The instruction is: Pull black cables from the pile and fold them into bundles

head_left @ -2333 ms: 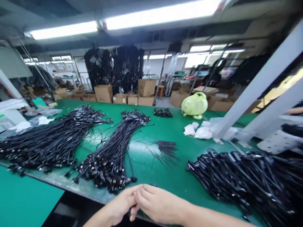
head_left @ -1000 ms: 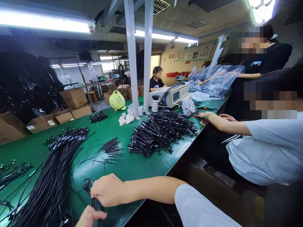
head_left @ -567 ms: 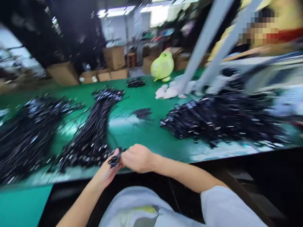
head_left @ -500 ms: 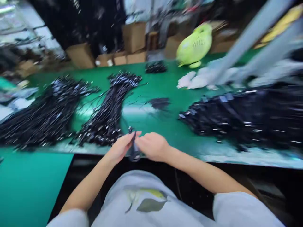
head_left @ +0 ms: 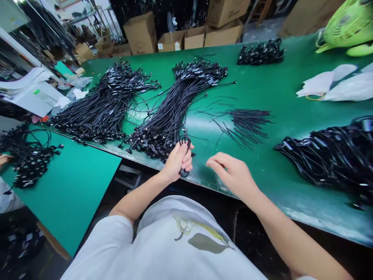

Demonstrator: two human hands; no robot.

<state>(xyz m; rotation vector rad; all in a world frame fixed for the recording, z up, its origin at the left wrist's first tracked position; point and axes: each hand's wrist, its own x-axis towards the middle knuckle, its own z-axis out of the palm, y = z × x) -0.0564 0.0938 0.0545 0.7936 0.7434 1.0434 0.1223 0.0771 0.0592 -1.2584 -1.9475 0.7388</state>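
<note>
Close in front of my chest, my left hand curls shut around a small loop of black cable, my right hand hangs open and empty above the table, a long bundle of cables lies just past my left hand, and a looser heap of cables lies off past my right.

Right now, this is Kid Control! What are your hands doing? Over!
Left hand gripping a small looped black cable. Right hand open, empty, over the green mat. Big black cable bundle just past the left hand.
</note>
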